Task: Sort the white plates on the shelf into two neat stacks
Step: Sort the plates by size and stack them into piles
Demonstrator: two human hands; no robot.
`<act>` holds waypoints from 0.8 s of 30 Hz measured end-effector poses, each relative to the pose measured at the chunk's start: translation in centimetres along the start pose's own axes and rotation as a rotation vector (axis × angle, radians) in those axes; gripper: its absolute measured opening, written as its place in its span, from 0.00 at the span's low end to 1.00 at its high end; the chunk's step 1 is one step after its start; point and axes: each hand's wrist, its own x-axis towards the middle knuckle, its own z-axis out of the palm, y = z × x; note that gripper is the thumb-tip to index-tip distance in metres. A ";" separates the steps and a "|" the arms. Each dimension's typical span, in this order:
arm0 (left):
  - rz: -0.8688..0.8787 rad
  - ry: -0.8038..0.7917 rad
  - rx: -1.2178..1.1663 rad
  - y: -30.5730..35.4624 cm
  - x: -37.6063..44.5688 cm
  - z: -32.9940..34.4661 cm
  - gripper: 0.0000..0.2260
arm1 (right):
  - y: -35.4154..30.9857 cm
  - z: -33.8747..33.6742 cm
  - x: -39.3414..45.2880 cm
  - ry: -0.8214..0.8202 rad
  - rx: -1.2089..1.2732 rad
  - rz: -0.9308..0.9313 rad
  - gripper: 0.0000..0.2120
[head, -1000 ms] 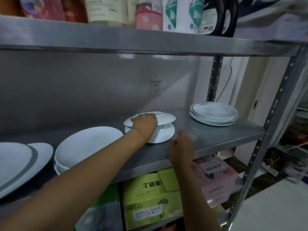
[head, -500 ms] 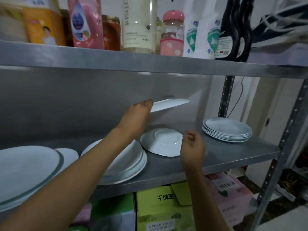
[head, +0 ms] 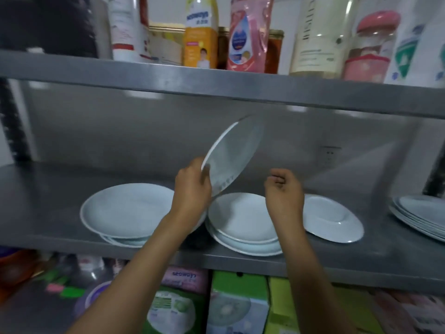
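Note:
My left hand grips the lower rim of a white plate, held tilted on edge above the metal shelf. Below it sits a short stack of white plates. Another stack of wide plates lies to its left. An upside-down white plate rests alone to the right. My right hand hovers above the middle stack with fingers curled, holding nothing. A further stack of plates sits at the right edge.
The upper shelf hangs low overhead and carries several bottles and jars. Cartons and boxes fill the space under the plate shelf. A wall socket shows at the back.
My left hand lifted the top plate off the upside-down one, carried it left and tipped it up on edge. The view swung left, showing more plates. My right hand rose from the shelf edge.

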 end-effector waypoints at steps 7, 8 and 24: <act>-0.283 0.283 -0.283 -1.3 -1.6 -7.2 0.19 | -2.3 6.2 -2.0 -0.267 0.004 0.011 0.08; -0.318 0.312 -0.284 -1.4 -1.9 -8.0 0.20 | -2.5 7.0 -2.2 -0.293 0.005 0.014 0.08; -1.010 0.058 -0.684 -3.2 -3.7 -10.5 0.20 | -2.8 9.7 -3.7 -0.406 -0.146 0.004 0.07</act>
